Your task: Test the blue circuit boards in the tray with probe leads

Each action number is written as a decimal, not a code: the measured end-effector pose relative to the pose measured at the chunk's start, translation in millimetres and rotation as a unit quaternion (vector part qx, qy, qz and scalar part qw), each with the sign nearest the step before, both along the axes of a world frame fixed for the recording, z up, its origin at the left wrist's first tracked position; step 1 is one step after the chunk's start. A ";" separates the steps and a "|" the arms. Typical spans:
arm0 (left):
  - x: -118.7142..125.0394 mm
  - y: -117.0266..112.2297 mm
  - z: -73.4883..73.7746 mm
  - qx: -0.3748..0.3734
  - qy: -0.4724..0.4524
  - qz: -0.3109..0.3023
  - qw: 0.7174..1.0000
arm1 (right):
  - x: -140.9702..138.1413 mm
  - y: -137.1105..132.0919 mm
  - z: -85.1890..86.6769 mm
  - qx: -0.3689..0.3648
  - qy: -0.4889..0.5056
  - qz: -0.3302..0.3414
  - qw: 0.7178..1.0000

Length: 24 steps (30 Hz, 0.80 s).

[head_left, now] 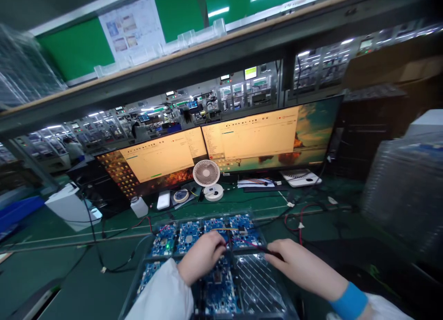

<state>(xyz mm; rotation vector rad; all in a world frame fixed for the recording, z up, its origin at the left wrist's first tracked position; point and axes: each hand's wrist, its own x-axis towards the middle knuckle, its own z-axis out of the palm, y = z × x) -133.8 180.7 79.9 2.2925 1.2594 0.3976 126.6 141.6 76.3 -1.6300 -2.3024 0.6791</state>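
stacked trays (404, 195) at right are blurred.

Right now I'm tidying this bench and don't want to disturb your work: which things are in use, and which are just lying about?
In use:
left hand on the blue circuit boards
right hand pinching a thin cable
clear tray holding the boards

Lying about:
small white fan
white bottle
two monitors
white box
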 end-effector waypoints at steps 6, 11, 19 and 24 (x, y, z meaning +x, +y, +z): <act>-1.6 67.8 -9.6 0.083 0.006 0.056 0.995 | 6.5 12.4 -17.9 -0.002 0.038 -0.018 0.999; 3.0 110.1 -36.2 0.067 -0.003 0.078 0.995 | 19.5 23.3 -25.5 0.031 0.055 -0.069 0.996; 10.9 120.4 -58.1 0.067 -0.036 0.082 0.994 | 27.5 21.3 -33.0 -0.004 0.023 -0.066 0.998; 11.6 119.0 -62.7 0.068 -0.040 0.087 0.993 | 26.2 21.7 -37.1 -0.012 0.015 -0.053 0.998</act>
